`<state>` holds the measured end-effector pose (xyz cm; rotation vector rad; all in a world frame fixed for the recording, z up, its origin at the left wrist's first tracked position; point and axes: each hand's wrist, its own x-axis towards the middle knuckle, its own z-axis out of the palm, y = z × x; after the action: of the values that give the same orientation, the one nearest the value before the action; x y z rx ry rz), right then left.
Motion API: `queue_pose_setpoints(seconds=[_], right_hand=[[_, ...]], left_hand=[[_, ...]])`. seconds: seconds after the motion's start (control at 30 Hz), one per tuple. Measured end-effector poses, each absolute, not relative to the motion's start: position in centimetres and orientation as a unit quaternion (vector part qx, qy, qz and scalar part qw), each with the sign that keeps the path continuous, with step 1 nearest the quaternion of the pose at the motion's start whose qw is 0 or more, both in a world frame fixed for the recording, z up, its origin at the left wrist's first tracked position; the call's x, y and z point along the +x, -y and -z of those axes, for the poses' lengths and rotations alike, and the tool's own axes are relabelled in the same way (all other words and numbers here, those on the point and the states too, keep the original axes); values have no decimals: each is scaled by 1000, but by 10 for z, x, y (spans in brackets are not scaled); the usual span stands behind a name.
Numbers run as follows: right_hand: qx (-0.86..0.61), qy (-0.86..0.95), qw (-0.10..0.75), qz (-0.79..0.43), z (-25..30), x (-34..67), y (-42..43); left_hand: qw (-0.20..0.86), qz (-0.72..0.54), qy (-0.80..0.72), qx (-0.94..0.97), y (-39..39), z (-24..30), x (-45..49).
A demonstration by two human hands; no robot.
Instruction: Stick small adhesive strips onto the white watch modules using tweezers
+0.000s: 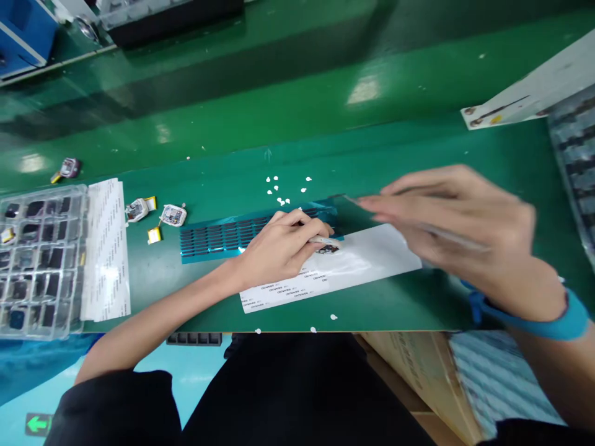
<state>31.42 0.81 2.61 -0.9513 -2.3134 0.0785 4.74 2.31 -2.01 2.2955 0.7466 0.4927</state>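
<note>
While my left hand (279, 244) rests on the green bench (418, 148), its fingers are curled narrow, pinching a small part (328, 246) down on the white label sheet (353, 263). Just behind it lies a blue strip (218, 236) of dark pads. My right hand (458, 226), blurred, hovers over the sheet's right end with fingers stretched flat; a thin tool (446, 234) seems to lie in it, but I cannot tell the grip. A clear parts tray (41, 260) sits far left, with small modules (173, 215) near it.
</note>
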Motion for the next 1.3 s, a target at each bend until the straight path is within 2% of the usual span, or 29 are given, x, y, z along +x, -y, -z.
queue_pose_setpoints(seconds=[0.1,0.2,0.33,0.47,0.63,1.0,1.3], right_hand=[[-332,864,376,24,-44,298,-14],[-295,868,398,37,-58,274,-16],[-304,860,410,12,-61,245,-11],[-309,860,403,-51,-45,232,-8],[-282,896,343,-23,-22,233,-5],[-370,859,343,-88,-26,212,14],[-346,882,306,-93,-27,219,15]], left_hand=[[341,-229,-245,878,-16,2,43],[383,-343,-268,815,-10,-28,28],[517,-483,-463,535,-24,-47,-2],[638,-479,-487,356,-38,-32,-21],[636,-482,-487,355,-30,-15,-15],[673,-487,-467,302,-10,-14,0],[665,-495,-483,283,-13,-12,-1]])
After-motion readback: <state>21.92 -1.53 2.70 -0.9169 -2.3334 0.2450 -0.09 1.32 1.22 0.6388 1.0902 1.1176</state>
